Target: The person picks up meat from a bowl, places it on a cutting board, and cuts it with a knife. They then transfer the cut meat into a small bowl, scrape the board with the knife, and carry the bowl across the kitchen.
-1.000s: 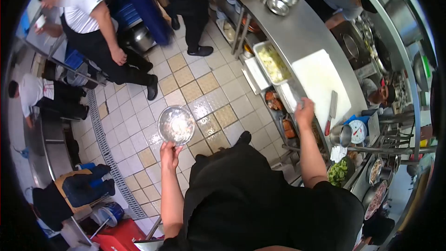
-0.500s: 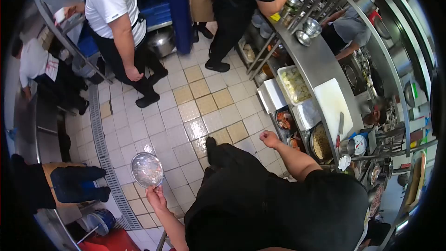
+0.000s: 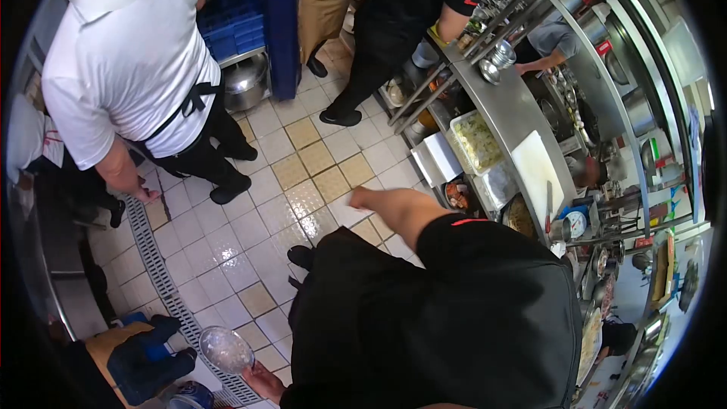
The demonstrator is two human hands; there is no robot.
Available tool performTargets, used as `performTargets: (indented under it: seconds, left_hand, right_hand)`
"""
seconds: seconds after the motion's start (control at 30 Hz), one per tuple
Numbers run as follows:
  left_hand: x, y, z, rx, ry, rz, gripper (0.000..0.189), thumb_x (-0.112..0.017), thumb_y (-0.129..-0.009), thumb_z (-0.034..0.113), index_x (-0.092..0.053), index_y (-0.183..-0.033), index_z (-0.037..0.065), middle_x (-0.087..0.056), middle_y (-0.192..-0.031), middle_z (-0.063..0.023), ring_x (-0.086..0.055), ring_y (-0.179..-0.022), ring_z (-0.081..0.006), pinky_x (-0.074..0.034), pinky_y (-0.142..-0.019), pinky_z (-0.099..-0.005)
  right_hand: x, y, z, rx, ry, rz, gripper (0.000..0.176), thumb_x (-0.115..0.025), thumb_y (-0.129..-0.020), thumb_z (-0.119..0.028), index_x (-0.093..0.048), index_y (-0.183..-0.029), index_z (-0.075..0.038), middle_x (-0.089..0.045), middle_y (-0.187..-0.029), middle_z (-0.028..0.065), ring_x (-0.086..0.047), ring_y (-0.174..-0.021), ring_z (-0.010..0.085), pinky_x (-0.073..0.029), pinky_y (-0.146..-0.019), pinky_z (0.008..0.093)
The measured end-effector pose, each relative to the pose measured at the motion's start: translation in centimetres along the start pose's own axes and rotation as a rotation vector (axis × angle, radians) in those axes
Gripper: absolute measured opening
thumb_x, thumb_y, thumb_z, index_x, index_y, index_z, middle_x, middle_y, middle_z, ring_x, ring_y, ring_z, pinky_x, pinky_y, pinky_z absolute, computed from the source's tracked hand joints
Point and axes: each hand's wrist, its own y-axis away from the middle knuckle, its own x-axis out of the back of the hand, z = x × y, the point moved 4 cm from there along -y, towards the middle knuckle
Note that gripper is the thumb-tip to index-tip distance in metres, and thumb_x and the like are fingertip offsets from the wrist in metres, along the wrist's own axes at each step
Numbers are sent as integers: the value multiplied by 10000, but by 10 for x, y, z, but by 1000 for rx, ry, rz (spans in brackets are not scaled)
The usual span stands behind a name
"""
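Observation:
My left hand [image 3: 263, 381] holds a round, shiny bowl [image 3: 226, 349] by its rim, over the tiled floor near the drain grate. Small bits that I cannot make out show inside the bowl. Out in front of my body, my right hand [image 3: 362, 198] hangs above the floor tiles with its fingers curled in; whether anything is inside is hidden. It touches no surface.
A person in a white shirt [image 3: 144, 53] stands at the left, another in black [image 3: 409, 15] at the top. The steel counter [image 3: 492, 98] on the right bears a white cutting board [image 3: 539, 174] with a knife [image 3: 549, 204]. A drain grate [image 3: 155, 265] crosses the floor.
The bowl and my left hand have moved down in view. My right hand has swung left, away from the counter. The person in the white shirt appears larger and closer, now turned away.

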Motion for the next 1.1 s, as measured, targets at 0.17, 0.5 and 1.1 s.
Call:
performTargets:
  seconds: [0.17, 0.5, 1.1]
  left_hand:
    - [68, -72, 7, -70, 17, -87, 352, -522, -1011, 171, -536, -1319, 3, -574, -1341, -138, -524, -1227, -251, -405, -1075, -389]
    - [-8, -71, 102, -70, 85, -36, 241, -601, -1001, 204, -557, -1232, 150, -656, -1195, -71, -606, -1140, -229, -467, -968, -451]
    - [-151, -304, 363, -29, -206, -168, 326, -600, -881, 46, -641, -1202, 9, -708, -1029, -60, -685, -861, -153, -595, -798, -361]
  right_hand:
    - [-51, -54, -392, 917, 395, -102, 415, -622, -854, -403, -753, -808, -13, -730, -860, 207, -706, -864, 365, -548, -781, 499]
    - [-69, 148, -645, 1120, 42, -497, 318, -755, -894, -265, -712, -1122, -47, -736, -1043, 106, -683, -951, 212, -561, -844, 367]
    - [-127, 122, -910, 724, -197, -893, 379, -731, -969, -383, -633, -1217, -113, -682, -1025, 61, -641, -860, 143, -568, -775, 326]
